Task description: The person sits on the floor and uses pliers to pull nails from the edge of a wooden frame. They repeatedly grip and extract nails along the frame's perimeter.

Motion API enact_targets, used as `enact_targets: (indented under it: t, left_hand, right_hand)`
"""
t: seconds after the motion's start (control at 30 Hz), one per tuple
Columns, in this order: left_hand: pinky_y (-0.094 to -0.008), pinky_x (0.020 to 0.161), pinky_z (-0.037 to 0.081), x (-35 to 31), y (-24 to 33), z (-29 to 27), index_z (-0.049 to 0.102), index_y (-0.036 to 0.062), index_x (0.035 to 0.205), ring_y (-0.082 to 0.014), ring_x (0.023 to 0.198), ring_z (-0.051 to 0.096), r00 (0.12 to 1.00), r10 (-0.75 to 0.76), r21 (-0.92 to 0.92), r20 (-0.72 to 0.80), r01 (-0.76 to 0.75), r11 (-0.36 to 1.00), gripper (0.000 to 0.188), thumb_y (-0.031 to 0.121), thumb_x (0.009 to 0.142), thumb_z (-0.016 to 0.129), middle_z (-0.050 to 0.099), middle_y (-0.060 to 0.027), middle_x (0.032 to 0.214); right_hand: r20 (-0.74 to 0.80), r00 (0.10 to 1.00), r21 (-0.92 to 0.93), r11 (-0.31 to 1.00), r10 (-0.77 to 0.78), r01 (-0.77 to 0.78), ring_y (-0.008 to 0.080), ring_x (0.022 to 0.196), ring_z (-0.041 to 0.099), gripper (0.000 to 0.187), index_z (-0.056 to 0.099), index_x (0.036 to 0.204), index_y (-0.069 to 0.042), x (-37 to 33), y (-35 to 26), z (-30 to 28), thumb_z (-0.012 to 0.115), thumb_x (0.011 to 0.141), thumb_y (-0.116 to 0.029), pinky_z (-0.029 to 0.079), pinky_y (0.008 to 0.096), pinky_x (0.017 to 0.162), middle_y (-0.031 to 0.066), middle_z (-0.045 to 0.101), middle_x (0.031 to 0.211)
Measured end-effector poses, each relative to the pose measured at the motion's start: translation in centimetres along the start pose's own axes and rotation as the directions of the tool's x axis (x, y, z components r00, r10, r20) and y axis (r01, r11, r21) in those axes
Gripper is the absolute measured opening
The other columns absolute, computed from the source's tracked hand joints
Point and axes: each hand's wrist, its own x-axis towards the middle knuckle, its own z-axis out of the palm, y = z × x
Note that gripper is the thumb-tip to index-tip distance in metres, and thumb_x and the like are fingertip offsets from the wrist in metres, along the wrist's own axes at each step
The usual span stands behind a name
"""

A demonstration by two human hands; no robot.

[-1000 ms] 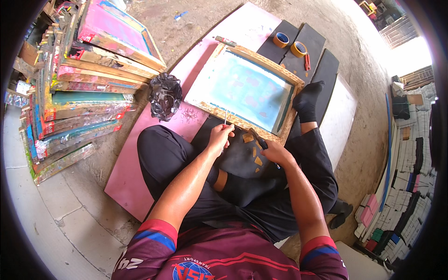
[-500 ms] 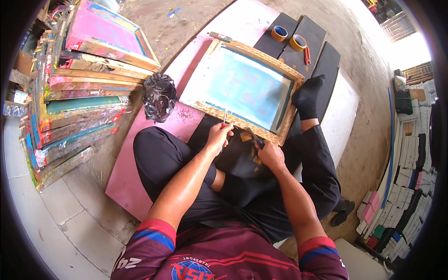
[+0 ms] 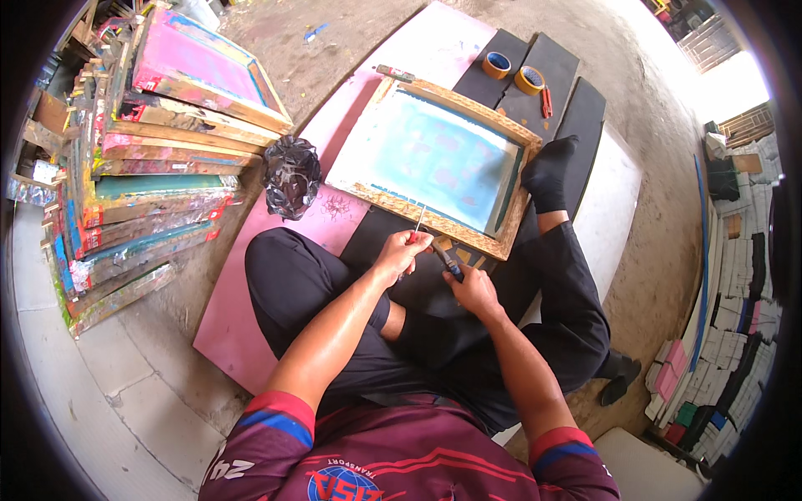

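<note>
My left hand (image 3: 399, 257) is closed around a screwdriver (image 3: 420, 219) with a red handle. Its thin metal shaft points away from me, over the near edge of a wooden screen-printing frame (image 3: 393, 200). Close on the right, my right hand (image 3: 474, 290) grips a dark-handled hand tool (image 3: 449, 264); its narrow end lies near my left fingers, and its exact kind is unclear. The frame lies flat and tilted before me, with light blue mesh (image 3: 443, 159) stretched inside. Small brown scraps (image 3: 455, 253) lie beside the near rail.
Several paint-stained frames (image 3: 167, 188) are stacked at left, near a crumpled black plastic bag (image 3: 291, 177). Tape rolls (image 3: 496, 65) (image 3: 530, 80) and a red cutter (image 3: 546, 102) lie beyond the frame. My socked foot (image 3: 549, 175) is against its right side. A pink board (image 3: 238, 309) lies underneath.
My right hand has come left and slightly toward me, bringing the dark-handled tool close to the screwdriver. My left hand has shifted slightly right and nearer, still holding the screwdriver.
</note>
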Motion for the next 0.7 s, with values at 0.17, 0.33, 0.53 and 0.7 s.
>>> enact_targets:
  t: [0.17, 0.33, 0.53, 0.7]
  left_hand:
    - [-0.023, 0.04, 0.04, 0.5, -0.8, -0.2, 0.067, 0.0041, 0.102, -0.0065, 0.045, 0.049, 0.999, 0.033, -0.037, -0.011, -0.033, 0.999, 0.022, 0.026, 0.099, 0.07, 0.067, -0.004, 0.084]
    - [-0.0238, 0.038, 0.038, 0.8, -1.1, -0.1, 0.065, 0.0035, 0.096, -0.0069, 0.044, 0.048, 0.991, 0.082, 0.046, -0.103, -0.078, 0.996, 0.025, 0.028, 0.099, 0.07, 0.066, -0.0041, 0.077]
    - [-0.0264, 0.035, 0.035, 2.0, -0.2, -2.8, 0.061, 0.0029, 0.094, -0.0085, 0.041, 0.047, 0.86, 0.093, -0.067, -0.502, -0.145, 0.987, 0.032, 0.034, 0.098, 0.071, 0.06, -0.0036, 0.072]
    - [-0.0278, 0.034, 0.033, 3.1, 2.6, -7.9, 0.052, 0.0097, 0.082, -0.0117, 0.04, 0.045, 0.662, -0.1, -0.377, -0.743, -0.29, 0.88, 0.035, 0.035, 0.1, 0.069, 0.054, -0.0015, 0.068]
  right_hand:
    - [0.061, 0.996, 0.086, 0.994, -0.067, 0.062, 0.0309, 0.077, 0.071, 0.044, 0.069, 0.096, 0.0, 0.5, 0.8, 0.8, 0.068, 0.095, -0.044, 0.054, 0.0426, 0.068, 0.0185, 0.071, 0.079]
    - [0.332, 0.94, 0.376, 0.925, -0.071, -0.063, 0.0189, 0.074, 0.073, 0.043, 0.064, 0.109, -0.002, 1.8, 2.2, 0.8, 0.062, 0.101, -0.044, 0.054, 0.0329, 0.059, 0.0114, 0.074, 0.088]
    - [0.492, 0.87, 0.557, 0.772, -0.009, -0.307, 0.0216, 0.082, 0.075, 0.052, 0.054, 0.136, -0.006, 2.9, 3.4, -0.5, 0.055, 0.105, -0.048, 0.055, 0.0344, 0.061, 0.015, 0.074, 0.103]
    - [0.529, 0.849, 0.533, 0.779, -0.001, -0.331, 0.0236, 0.081, 0.076, 0.051, 0.054, 0.137, -0.008, 3.5, 3.5, -2.3, 0.054, 0.105, -0.048, 0.056, 0.0336, 0.058, 0.0169, 0.074, 0.101]
